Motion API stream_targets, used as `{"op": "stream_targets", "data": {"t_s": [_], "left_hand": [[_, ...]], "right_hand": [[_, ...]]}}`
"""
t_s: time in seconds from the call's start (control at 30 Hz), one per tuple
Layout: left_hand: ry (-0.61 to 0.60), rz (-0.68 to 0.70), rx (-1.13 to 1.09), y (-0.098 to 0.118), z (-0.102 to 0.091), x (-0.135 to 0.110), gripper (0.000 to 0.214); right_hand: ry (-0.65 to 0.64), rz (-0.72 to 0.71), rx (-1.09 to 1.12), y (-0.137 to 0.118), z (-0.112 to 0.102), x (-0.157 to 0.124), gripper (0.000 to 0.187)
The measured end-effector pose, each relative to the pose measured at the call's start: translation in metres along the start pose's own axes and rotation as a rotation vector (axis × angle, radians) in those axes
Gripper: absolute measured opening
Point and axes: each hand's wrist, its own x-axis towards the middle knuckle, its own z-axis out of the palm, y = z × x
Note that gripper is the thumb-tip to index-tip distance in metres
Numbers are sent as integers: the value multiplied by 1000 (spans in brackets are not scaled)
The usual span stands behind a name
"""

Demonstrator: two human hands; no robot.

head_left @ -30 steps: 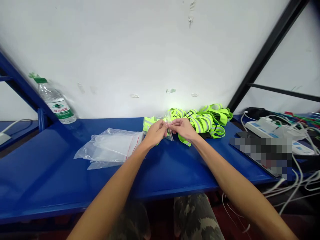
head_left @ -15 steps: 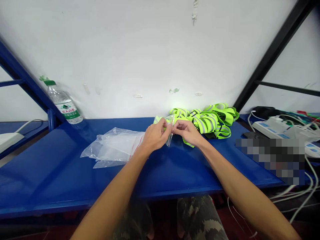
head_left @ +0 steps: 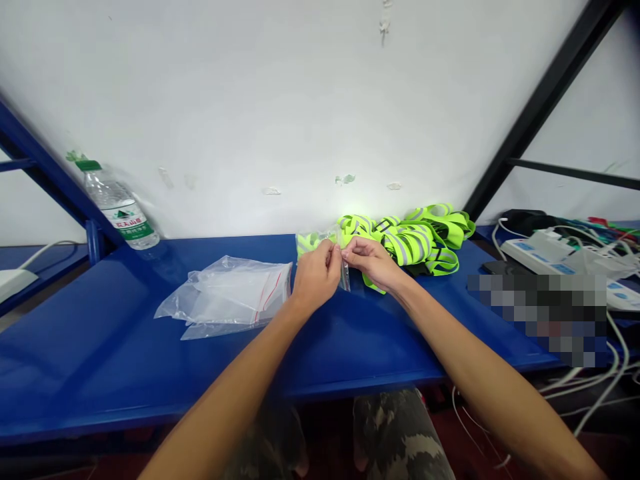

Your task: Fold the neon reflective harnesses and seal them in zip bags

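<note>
Between my hands is a clear plastic bag with a neon-yellow reflective strap inside, its edge upright near my fingertips. My left hand pinches this edge with thumb and forefinger, hiding part of the bag. My right hand pinches the same edge just beside it, fingers curled. Right behind my right hand lies a pile of neon-yellow reflective straps with grey stripes and black buckles. Left of my left hand, a stack of flat clear zip bags with red lines rests on the table.
The blue table stands against a white wall. A water bottle with a green cap leans at the back left. White power strips and cables crowd the right end, near a pixelated patch. Metal frame posts rise on both sides.
The bag has turned, so more of the filled part shows behind my left hand. My fingertips have shifted slightly along its edge. The whole view has moved a little.
</note>
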Motion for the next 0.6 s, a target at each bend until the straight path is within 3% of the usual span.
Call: {"op": "stream_targets", "data": {"t_s": [0.13,0.27,0.33,0.43,0.53,0.6], "left_hand": [[34,10,56,0,7,0,25],[100,37,98,7,4,-3,22],[95,51,70,11,1,-4,24],[145,41,-5,8,2,-1,28],[415,-126,-75,-11,9,6,26],[477,-336,-147,-29,15,11,33]], "right_hand": [[81,28,-2,0,0,0,35],[287,53,47,-3,-8,3,41],[408,30,21,-4,-13,3,42],[473,-44,-61,-4,-14,3,40],[452,-66,-5,-3,-10,3,42],[468,-76,11,-3,-9,3,41]]}}
